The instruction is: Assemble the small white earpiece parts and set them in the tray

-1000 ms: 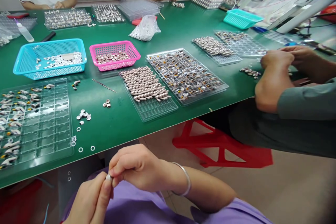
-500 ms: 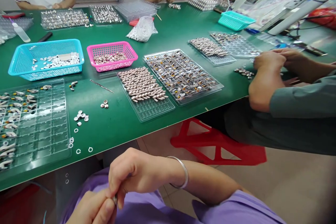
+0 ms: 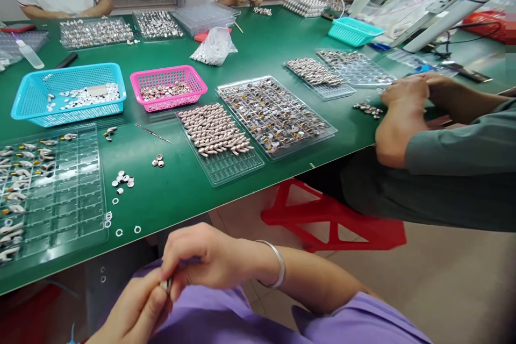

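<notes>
I have a small part (image 3: 166,284) pinched between the thumb and forefinger of my left hand (image 3: 139,303), with the fingertips of my right hand (image 3: 197,258) closed on its other side; gripping it from both sides probably keeps so little a thing from slipping or turning. Both hands are over my lap, just short of the table (image 3: 185,188), and my fingers cover too much of the part for me to tell its shape. Nearest ahead, a little to the left, lie loose rings (image 3: 119,233), and beyond them white caps (image 3: 123,178) and three little cups (image 3: 158,160), each kind in its own group, I suppose so they don't get mixed. The tweezers (image 3: 153,133) lie just past the cups, likely to be within reach. Left of my hands, a partly filled tray (image 3: 80,193) keeps its pieces apart in compartments; ahead to the right, stems (image 3: 213,129) are packed in slanting rows, perhaps to save room. Farthest ahead, a blue basket (image 3: 80,75) and a pink basket (image 3: 165,76) contain loose pieces, their walls presumably there to stop them scattering.
</notes>
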The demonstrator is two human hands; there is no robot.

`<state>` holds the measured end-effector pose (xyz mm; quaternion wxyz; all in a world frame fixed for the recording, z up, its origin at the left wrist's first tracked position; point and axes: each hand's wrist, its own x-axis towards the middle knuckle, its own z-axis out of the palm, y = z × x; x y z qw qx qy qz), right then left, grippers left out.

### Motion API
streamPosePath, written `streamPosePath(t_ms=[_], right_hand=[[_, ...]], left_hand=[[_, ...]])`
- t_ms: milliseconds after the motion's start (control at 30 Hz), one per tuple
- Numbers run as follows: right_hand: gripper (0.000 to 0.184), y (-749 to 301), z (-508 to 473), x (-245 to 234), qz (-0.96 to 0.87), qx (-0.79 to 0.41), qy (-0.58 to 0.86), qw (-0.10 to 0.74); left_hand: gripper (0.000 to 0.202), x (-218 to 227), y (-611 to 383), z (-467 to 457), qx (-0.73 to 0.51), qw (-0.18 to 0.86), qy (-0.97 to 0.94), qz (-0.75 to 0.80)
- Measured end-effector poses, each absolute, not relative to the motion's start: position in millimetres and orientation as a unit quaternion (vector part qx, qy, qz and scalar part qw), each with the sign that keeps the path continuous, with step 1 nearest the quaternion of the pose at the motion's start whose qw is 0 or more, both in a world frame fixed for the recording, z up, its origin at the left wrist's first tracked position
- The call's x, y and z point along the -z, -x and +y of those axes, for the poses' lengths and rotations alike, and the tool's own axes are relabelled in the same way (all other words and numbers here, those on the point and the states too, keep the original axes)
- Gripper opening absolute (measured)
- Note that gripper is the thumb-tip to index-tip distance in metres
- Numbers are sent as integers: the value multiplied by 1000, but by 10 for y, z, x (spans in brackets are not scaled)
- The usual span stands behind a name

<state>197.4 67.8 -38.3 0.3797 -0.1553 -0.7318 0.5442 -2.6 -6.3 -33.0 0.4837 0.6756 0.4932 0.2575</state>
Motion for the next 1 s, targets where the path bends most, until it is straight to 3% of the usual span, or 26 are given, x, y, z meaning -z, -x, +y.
streamPosePath(t_ms=[167, 300, 400, 467, 633, 700, 900, 1000], right_hand=[[19, -1881, 676, 528, -635, -583, 222, 456], [20, -1813, 586, 612, -580, -612, 240, 482], [22, -1784, 541, 655, -553, -626, 257, 486], [23, -1770, 527, 676, -537, -640, 268, 481], [26, -1745, 505, 707, -484, -676, 302, 466], [27, -1742, 495, 716, -472, -685, 304, 464], [24, -1748, 472, 760, -415, -732, 270, 468], [25, -1748, 452, 796, -370, -764, 262, 459]], left_hand=[[40, 378, 6, 178, -312, 395, -745, 438], [32, 351, -2, 238, -333, 281, -796, 420], [29, 368, 12, 224, -332, 256, -802, 426], [31, 401, 13, 199, -326, 298, -780, 444], [47, 500, -20, 117, -301, 546, -608, 492], [49, 509, -28, 108, -304, 558, -590, 498], [36, 363, -37, 209, -321, 270, -775, 473], [33, 288, -61, 255, -320, 179, -811, 456]])
